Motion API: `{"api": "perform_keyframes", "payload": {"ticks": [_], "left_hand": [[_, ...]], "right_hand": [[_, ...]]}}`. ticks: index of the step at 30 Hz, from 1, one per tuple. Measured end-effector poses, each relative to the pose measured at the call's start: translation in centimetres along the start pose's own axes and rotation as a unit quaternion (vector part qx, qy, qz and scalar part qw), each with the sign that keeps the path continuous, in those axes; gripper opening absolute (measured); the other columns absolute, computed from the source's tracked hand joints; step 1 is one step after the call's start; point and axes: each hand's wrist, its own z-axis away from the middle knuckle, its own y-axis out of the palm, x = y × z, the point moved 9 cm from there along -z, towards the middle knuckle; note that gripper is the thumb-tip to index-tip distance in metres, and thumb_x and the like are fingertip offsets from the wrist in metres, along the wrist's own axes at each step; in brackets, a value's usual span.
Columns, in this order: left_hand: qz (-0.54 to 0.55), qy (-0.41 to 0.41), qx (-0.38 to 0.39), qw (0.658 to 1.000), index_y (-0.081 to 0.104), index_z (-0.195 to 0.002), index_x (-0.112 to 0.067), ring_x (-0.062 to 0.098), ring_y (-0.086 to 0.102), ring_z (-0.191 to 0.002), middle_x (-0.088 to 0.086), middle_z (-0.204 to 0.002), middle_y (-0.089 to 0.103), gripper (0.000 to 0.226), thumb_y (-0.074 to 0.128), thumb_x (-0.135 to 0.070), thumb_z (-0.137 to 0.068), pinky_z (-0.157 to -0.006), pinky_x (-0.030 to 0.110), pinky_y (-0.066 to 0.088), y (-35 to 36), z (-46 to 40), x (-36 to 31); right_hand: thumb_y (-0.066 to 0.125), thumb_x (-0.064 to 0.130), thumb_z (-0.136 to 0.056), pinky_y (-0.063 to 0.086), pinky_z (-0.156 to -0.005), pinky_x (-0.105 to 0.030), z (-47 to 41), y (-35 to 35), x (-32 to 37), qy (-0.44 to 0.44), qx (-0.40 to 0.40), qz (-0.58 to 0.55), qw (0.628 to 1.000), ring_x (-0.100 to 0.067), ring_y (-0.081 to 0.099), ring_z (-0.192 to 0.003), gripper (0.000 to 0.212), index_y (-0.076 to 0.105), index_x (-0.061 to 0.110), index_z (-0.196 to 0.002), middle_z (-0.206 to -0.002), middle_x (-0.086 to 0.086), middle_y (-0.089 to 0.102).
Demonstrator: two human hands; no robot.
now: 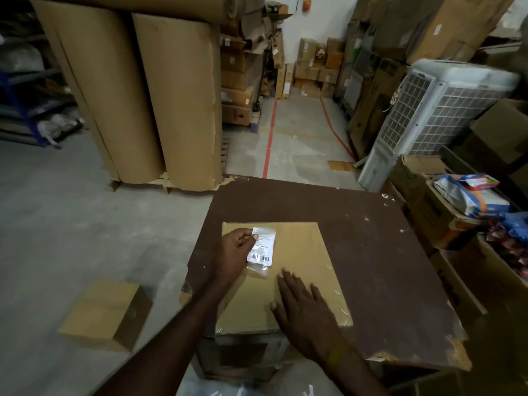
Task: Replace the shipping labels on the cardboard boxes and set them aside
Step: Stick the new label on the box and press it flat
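Cardboard box lies flat on the dark brown table. Left hand pinches the white shipping label at its upper left edge, thumb on top; the label lies on the box top. Right hand presses flat, fingers straight, on the box just below the label.

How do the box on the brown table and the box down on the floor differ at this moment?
The box on the table carries a white label in a clear sleeve; the box on the floor shows none. The left hand pinches that label and the right hand lies flat on the table box; the floor box is untouched. The table box looks wider and flatter. Both are plain brown cardboard, closed.
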Motion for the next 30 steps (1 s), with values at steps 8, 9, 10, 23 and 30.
{"api": "perform_keyframes", "payload": {"ticks": [8, 9, 10, 23, 30], "left_hand": [[-0.037, 0.006, 0.001, 0.999, 0.072, -0.106, -0.006, 0.001, 0.066, -0.069, 0.005, -0.093, 0.075, 0.014, 0.063, -0.013, -0.097, -0.05, 0.008, 0.042, 0.2, 0.1, -0.4], [-0.031, 0.004, -0.003, 1.0, 0.072, -0.106, -0.005, 0.004, 0.069, -0.069, 0.006, -0.093, 0.075, 0.015, 0.063, -0.013, -0.097, -0.049, 0.007, 0.042, 0.2, 0.0, -0.2], [-0.023, 0.003, -0.007, 1.0, 0.072, -0.106, -0.005, 0.009, 0.071, -0.072, 0.007, -0.092, 0.076, 0.015, 0.064, -0.013, -0.097, -0.049, 0.008, 0.042, 0.2, -0.1, 0.0], [-0.017, 0.004, 0.005, 1.0, 0.07, -0.11, -0.005, -0.003, 0.066, -0.066, 0.001, -0.093, 0.07, 0.015, 0.062, -0.009, -0.097, -0.05, 0.006, 0.043, 0.2, 0.3, -0.5], [0.024, 0.008, 0.006, 1.0, 0.07, -0.108, -0.003, -0.013, 0.062, -0.06, 0.003, -0.085, 0.069, 0.014, 0.062, -0.004, -0.096, -0.052, 0.01, 0.043, 0.1, 0.2, -0.4]], "right_hand": [[-0.017, 0.068, -0.076, -0.003, -0.121, -0.037, -2.2, -0.1, 0.9, 0.003, -0.009, -0.02, 1.0, -0.018, -0.009, -0.153, 0.099, -0.004, 0.017, -0.159, -0.165, -0.001, -0.016], [-0.019, 0.068, -0.075, 0.001, -0.121, -0.035, -0.8, 0.1, 1.3, -0.011, -0.032, -0.017, 0.999, -0.016, -0.004, -0.153, 0.101, 0.001, 0.016, -0.159, -0.163, 0.001, -0.013], [-0.017, 0.066, -0.084, 0.01, -0.119, -0.036, 0.7, 0.1, 1.4, -0.02, -0.058, -0.004, 0.998, -0.014, 0.008, -0.152, 0.096, 0.014, 0.015, -0.159, -0.162, 0.001, -0.005], [-0.029, 0.073, -0.063, -0.008, -0.119, -0.031, 0.1, 0.4, 1.5, -0.004, -0.025, -0.048, 0.999, -0.014, -0.012, -0.153, 0.111, -0.007, 0.021, -0.159, -0.164, 0.005, -0.02], [-0.023, 0.067, -0.083, 0.0, -0.122, -0.036, -2.6, -0.6, -0.6, 0.015, -0.035, -0.017, 0.999, -0.018, -0.002, -0.154, 0.093, -0.003, 0.018, -0.16, -0.167, 0.001, -0.012]]}}
